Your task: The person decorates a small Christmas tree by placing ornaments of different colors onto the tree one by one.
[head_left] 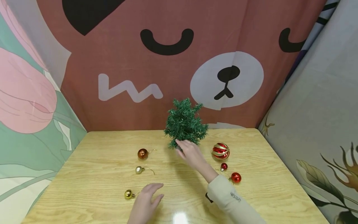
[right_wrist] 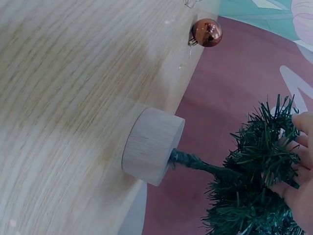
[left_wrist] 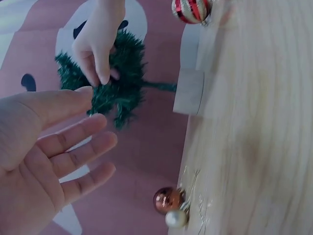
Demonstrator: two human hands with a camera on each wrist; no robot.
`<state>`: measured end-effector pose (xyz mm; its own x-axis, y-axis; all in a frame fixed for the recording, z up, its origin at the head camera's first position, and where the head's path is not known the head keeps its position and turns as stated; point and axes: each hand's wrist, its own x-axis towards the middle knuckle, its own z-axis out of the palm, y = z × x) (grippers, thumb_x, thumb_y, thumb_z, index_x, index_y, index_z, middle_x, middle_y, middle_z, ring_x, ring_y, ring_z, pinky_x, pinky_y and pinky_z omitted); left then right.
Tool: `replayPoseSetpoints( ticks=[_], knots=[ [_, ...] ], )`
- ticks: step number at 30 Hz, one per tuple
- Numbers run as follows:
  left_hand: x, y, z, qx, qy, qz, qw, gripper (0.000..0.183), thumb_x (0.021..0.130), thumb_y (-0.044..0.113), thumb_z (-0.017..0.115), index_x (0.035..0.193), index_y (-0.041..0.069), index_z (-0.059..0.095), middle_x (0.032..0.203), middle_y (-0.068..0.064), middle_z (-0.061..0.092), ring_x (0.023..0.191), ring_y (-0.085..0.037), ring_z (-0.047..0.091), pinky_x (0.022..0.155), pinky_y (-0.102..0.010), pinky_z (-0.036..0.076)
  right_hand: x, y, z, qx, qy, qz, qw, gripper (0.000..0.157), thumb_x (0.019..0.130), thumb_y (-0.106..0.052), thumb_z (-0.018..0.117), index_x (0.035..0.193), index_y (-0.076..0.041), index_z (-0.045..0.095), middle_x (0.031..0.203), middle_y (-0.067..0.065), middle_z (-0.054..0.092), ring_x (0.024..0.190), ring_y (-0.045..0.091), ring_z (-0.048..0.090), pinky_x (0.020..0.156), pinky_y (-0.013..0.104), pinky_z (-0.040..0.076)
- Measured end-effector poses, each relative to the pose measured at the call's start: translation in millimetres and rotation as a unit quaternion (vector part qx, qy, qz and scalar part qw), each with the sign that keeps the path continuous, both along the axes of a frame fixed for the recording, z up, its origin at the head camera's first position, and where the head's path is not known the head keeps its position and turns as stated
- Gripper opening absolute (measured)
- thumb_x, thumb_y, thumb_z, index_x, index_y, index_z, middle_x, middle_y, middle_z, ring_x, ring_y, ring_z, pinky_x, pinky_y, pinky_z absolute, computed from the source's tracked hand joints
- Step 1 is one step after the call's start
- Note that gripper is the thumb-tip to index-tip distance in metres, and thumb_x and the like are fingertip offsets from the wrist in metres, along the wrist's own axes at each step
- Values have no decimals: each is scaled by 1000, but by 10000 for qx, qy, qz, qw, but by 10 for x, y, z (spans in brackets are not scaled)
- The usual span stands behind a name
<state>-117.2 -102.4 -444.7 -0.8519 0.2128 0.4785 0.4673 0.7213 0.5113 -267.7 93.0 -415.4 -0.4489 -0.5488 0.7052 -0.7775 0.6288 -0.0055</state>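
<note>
A small artificial Christmas tree stands upright at the back of the table, its round pale wooden base showing in both wrist views. My right hand is at the front of its lower branches, with thumb and fingers around a green branch tip; part of that hand is cut off in the right wrist view. Low over the front of the table, my left hand is held with fingers apart and nothing in them. Nearest to it lies a shiny gold bauble with a string.
On the left are a copper-brown bauble and a pale champagne bauble. To the right lie a large red-and-gold striped bauble, a small dark red one and a red one. Printed curtains border the table.
</note>
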Motion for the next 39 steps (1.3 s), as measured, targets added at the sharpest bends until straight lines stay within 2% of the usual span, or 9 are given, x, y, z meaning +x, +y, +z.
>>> replayPoseSetpoints(
  ticks=[4, 8, 11, 14, 19, 26, 29, 34, 39],
  knots=[
    [7, -125, 24, 277, 645, 228, 9973, 31, 66, -1, 75, 95, 4, 66, 94, -5, 64, 84, -22, 61, 70, -35, 51, -32, -26, 20, 80, 134, -57, 9999, 33, 88, -21, 57, 110, 3, 61, 92, 12, 66, 80, 21, 62, 67, 31, 51],
    [13, -279, 45, 483, 1356, 404, 9888, 35, 57, -8, 77, 90, 2, 67, 88, -5, 65, 78, -21, 62, 66, -33, 52, -42, -45, 26, 64, 98, -77, 9999, 32, 81, -15, 66, 108, 2, 62, 91, 11, 67, 78, 20, 62, 65, 29, 51],
    [17, -374, 59, 610, 1649, 501, 9832, 38, 53, -12, 78, 86, 2, 67, 85, -5, 65, 76, -21, 62, 70, -23, 50, -48, -51, 30, 54, 17, -43, 10000, 32, 80, -13, 67, 108, 1, 63, 91, 9, 67, 78, 19, 62, 64, 29, 50],
    [16, -451, 58, 729, 1683, 607, 9812, 37, 52, -13, 78, 85, 1, 68, 84, -6, 66, 74, -22, 63, 73, -11, 44, -53, -51, 33, 68, -63, -22, 10000, 32, 79, -11, 68, 109, 0, 62, 91, 9, 66, 78, 19, 62, 64, 29, 50],
    [21, -606, -23, 1258, 1211, 1033, 9792, 34, 54, -14, 77, 84, -1, 68, 83, -7, 66, 74, -12, 61, 70, -8, 43, -58, -45, 15, 44, -66, 11, 10000, 33, 78, -10, 69, 109, 1, 62, 92, 9, 66, 79, 19, 62, 64, 29, 50],
    [53, -768, -43, 1974, 272, 1488, 9686, 27, 62, -13, 73, 86, -3, 66, 89, -13, 66, 81, 3, 55, 70, -12, 46, -59, -32, 19, 136, -58, -42, 9999, 31, 81, -13, 66, 109, 1, 62, 91, 9, 67, 79, 19, 62, 64, 28, 50],
    [48, -802, -56, 1960, -231, 1578, 9676, 27, 65, -11, 72, 91, -5, 65, 94, -15, 65, 87, -7, 58, 72, -20, 49, -53, -22, 28, 148, -77, -57, 9998, 32, 81, -13, 66, 109, 1, 62, 91, 9, 67, 79, 19, 62, 66, 29, 50],
    [31, -851, -105, 1937, -1118, 1513, 9629, 32, 73, -4, 69, 103, -10, 59, 105, -24, 59, 96, -37, 56, 78, -38, 48, -48, -21, 42, 158, -144, -4, 9998, 32, 82, -14, 65, 110, 1, 62, 91, 9, 66, 80, 19, 62, 69, 30, 50],
    [-12, -892, -189, 1943, -1591, 1661, 9536, 36, 76, -1, 68, 109, -9, 57, 111, -24, 56, 102, -40, 52, 81, -39, 46, -39, -16, 48, 119, -221, -18, 9997, 32, 82, -15, 65, 110, 0, 62, 91, 9, 66, 79, 18, 61, 66, 29, 50]
  ],
)
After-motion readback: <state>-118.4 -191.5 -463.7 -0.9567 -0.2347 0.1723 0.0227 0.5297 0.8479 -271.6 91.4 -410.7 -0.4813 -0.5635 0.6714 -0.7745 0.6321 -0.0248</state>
